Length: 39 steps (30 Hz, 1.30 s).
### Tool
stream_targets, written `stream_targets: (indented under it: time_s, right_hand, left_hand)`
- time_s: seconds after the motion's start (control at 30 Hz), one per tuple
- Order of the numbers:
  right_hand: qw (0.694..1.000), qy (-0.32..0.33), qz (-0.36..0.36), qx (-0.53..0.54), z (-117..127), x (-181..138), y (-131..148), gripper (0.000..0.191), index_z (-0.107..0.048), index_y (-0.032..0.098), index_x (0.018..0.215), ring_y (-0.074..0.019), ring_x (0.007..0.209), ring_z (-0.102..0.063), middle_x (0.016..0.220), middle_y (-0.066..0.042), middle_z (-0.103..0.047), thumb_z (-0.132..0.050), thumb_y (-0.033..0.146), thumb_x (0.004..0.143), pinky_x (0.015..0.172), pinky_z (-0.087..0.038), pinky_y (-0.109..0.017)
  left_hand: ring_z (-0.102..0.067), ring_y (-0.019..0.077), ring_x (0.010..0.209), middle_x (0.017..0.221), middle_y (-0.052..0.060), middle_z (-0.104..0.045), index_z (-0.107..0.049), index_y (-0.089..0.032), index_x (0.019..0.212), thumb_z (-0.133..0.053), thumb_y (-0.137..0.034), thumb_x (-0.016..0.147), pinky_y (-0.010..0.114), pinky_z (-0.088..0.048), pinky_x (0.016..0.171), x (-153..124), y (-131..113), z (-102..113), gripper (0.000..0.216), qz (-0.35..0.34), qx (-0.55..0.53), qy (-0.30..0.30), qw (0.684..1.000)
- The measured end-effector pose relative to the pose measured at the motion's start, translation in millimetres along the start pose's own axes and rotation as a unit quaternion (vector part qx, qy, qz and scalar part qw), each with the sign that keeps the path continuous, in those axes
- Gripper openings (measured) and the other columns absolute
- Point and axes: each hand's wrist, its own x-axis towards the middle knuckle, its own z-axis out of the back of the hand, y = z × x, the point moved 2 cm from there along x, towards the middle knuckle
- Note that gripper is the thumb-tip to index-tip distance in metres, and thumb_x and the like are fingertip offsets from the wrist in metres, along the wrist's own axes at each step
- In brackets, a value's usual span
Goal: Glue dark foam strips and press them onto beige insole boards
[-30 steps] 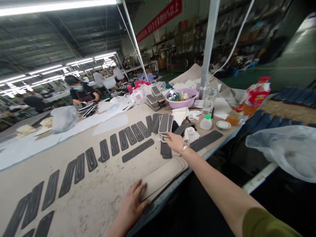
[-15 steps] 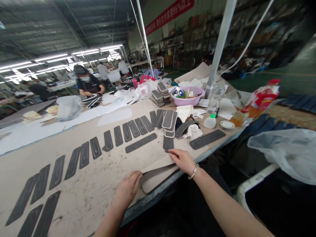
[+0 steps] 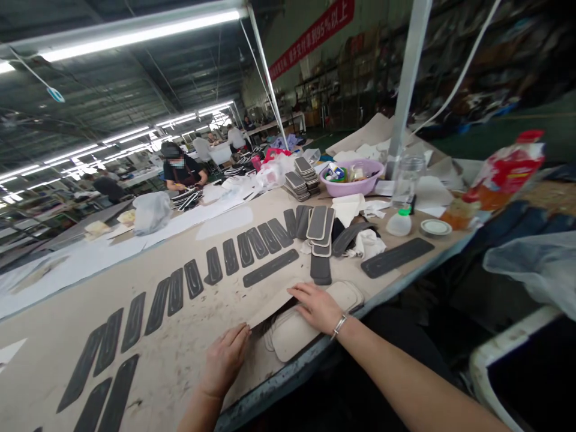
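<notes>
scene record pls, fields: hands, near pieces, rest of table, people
left hand: flat on table, fingertips at the edge of the beige pieces
right hand: palm down on beige pieces, bracelet on wrist
beige pieces: stacked at the near table edge, partly under a sheet
dark strips: laid in a row along the table
far end: purple basin, white bottle, lid, red bag
people: co-worker at the far side
</notes>
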Motion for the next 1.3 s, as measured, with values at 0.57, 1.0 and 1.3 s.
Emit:
stream_targets:
  time_s: [0.57,1.0,1.3]
  right_hand:
    - [0.995,0.053,-0.062,-0.058,-11.8,8.5,-6.8,0.024,-0.067,0.019,0.086,-0.0182,0.088,-0.051,0.085,-0.006,-0.059,-0.047,0.031,0.09,0.085,-0.038,-0.031]
    - [0.997,0.037,-0.069,-0.024,-7.9,11.5,-11.4,0.019,-0.067,0.021,0.094,-0.0175,0.088,-0.052,0.088,-0.005,-0.059,-0.049,0.024,0.088,0.082,-0.041,-0.029]
    - [0.962,-0.135,-0.181,0.155,-4.1,14.3,-30.4,0.046,-0.046,0.019,0.127,-0.0148,0.087,-0.057,0.113,-0.01,-0.052,-0.054,0.021,0.082,0.081,-0.049,-0.029]
  left_hand:
    - [-0.059,0.0216,0.092,0.096,0.009,-0.065,-0.068,-0.022,0.083,-0.061,-0.028,0.075,0.032,-0.04,0.092,100.3,-26.3,-17.9,0.011,-0.134,0.391,0.03,0.91]
    - [-0.058,0.0206,0.086,0.094,0.011,-0.059,-0.059,-0.014,0.081,-0.039,-0.025,0.086,0.031,-0.042,0.075,146.2,-24.7,-41.2,0.024,-0.156,0.649,0.137,0.732]
    - [-0.053,0.0157,0.071,0.077,0.002,-0.054,-0.05,-0.019,0.074,-0.04,-0.024,0.078,0.027,-0.039,0.067,97.6,-82.9,-6.6,0.012,-0.22,0.588,0.069,0.776]
